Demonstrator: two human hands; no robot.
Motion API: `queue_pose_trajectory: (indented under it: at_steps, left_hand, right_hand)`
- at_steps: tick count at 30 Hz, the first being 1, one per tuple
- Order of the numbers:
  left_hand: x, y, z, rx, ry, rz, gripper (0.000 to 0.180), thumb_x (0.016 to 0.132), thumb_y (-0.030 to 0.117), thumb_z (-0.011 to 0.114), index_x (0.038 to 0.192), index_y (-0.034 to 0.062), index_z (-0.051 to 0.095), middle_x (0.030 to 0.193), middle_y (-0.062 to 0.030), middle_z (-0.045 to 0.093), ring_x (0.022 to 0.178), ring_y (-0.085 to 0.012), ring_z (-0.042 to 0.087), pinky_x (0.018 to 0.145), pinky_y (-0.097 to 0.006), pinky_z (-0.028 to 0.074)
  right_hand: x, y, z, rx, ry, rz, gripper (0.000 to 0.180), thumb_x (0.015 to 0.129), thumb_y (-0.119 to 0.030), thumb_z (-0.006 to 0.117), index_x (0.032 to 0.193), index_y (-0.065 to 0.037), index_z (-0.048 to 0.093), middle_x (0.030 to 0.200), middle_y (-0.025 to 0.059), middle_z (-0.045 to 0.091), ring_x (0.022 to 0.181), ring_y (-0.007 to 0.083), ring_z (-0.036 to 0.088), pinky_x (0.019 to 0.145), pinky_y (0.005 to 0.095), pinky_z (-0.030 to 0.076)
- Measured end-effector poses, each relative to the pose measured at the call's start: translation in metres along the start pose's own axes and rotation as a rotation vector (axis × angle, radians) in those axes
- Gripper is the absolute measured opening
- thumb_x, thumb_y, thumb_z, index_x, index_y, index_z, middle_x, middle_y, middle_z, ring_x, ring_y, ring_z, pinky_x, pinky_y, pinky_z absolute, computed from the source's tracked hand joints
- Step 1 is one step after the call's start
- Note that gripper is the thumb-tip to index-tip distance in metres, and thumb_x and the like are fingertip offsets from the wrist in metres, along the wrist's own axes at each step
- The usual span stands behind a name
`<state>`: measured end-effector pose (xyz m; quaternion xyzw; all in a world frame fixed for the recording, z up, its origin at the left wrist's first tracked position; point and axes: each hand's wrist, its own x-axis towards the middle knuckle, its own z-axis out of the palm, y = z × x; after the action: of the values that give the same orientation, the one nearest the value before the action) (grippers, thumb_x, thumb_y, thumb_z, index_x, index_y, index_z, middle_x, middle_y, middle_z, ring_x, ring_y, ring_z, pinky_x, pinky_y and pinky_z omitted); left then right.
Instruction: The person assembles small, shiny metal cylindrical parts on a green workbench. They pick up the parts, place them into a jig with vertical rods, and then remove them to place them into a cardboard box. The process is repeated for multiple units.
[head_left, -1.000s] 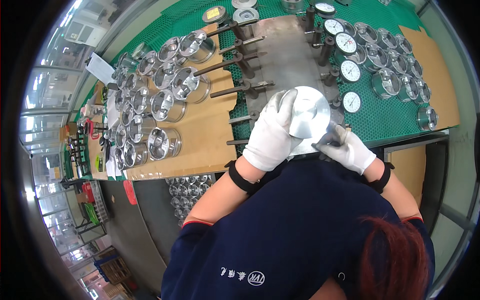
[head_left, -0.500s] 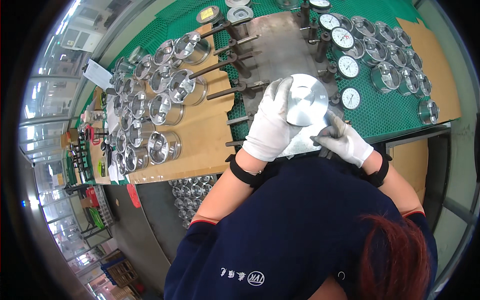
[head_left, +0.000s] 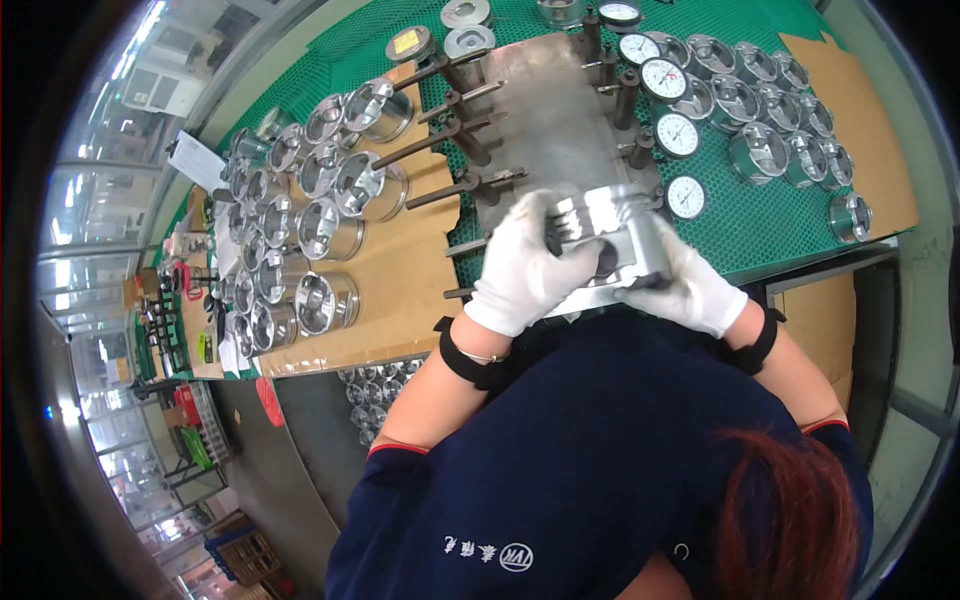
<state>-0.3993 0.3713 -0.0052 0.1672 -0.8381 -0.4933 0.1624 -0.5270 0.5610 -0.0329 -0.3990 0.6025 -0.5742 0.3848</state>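
Observation:
A shiny metal piston [head_left: 625, 240] is held tilted on its side between my two white-gloved hands, its pin hole and ring grooves showing. My left hand [head_left: 525, 275] is closed on its left side, the thumb lying near the pin hole. My right hand [head_left: 690, 285] grips the right side, its fingers partly hidden behind the piston. The piston is close to my body, over the near end of the grey metal plate [head_left: 545, 110]. Motion blurs its top edge.
Stands with rods [head_left: 470, 185] line the plate's left side, dial gauges [head_left: 687, 197] its right. Several pistons [head_left: 330, 225] stand on cardboard [head_left: 395, 300] at left; more pistons [head_left: 758, 152] stand on the green mat [head_left: 735, 235] at right. A clipboard [head_left: 198, 160] lies far left.
The piston has turned from showing its flat round face to showing its side and pin hole. My right hand has come up from below it to grip its right side.

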Motion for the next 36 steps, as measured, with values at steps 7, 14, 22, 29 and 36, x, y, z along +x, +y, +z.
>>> queue_pose_trajectory:
  at_steps: [7,14,22,29,36]
  left_hand:
    - [-0.017,0.046,-0.013,-0.407,-0.155,0.061,0.054,0.092,0.014,0.068,0.139,-0.0012,0.048,0.103,-0.0101,0.064,0.094,-0.0177,0.065,0.082,-0.033,0.054]
    - [-0.074,-0.058,-0.14,0.825,0.582,-0.168,0.065,0.087,0.028,0.075,0.133,-0.0125,0.052,0.126,-0.0325,0.061,0.119,-0.0441,0.06,0.104,-0.046,0.047]
    - [-0.107,-0.125,-0.197,1.055,0.412,-0.699,0.059,0.087,0.038,0.07,0.12,-0.0106,0.063,0.123,-0.031,0.064,0.117,-0.0452,0.06,0.103,-0.045,0.047]
    - [-0.103,-0.119,-0.185,1.02,0.437,-0.761,0.046,0.09,0.04,0.068,0.095,-0.0064,0.068,0.1,-0.0304,0.069,0.1,-0.0473,0.065,0.088,-0.049,0.05]
    - [-0.153,-0.108,-0.17,0.233,0.599,-0.797,0.04,0.091,0.036,0.067,0.097,-0.0038,0.072,0.087,-0.0161,0.072,0.075,-0.0253,0.07,0.066,-0.038,0.054]
  right_hand:
    - [-0.068,-0.014,-0.091,0.215,0.373,0.023,0.05,0.091,-0.01,0.049,0.14,0.001,0.051,0.131,0.0155,0.061,0.119,0.023,0.061,0.102,0.037,0.049]
    - [-0.11,0.05,-0.202,-0.506,0.813,0.084,0.031,0.103,-0.007,0.048,0.13,0.0,0.061,0.127,0.0124,0.062,0.119,0.0248,0.061,0.102,0.0376,0.05]
    - [-0.005,0.097,-0.172,0.404,0.755,0.568,0.036,0.095,-0.028,0.059,0.125,-0.009,0.057,0.117,0.0133,0.067,0.105,0.026,0.067,0.087,0.0526,0.056]
    - [0.046,0.143,-0.187,0.301,0.801,0.577,0.035,0.1,-0.029,0.052,0.124,-0.003,0.057,0.111,0.0127,0.066,0.099,0.0261,0.069,0.079,0.04,0.062]
    - [-0.002,0.074,-0.143,0.161,0.81,0.157,0.059,0.1,-0.02,0.063,0.15,0.0,0.04,0.147,0.0168,0.049,0.115,0.0262,0.065,0.087,0.0382,0.06]
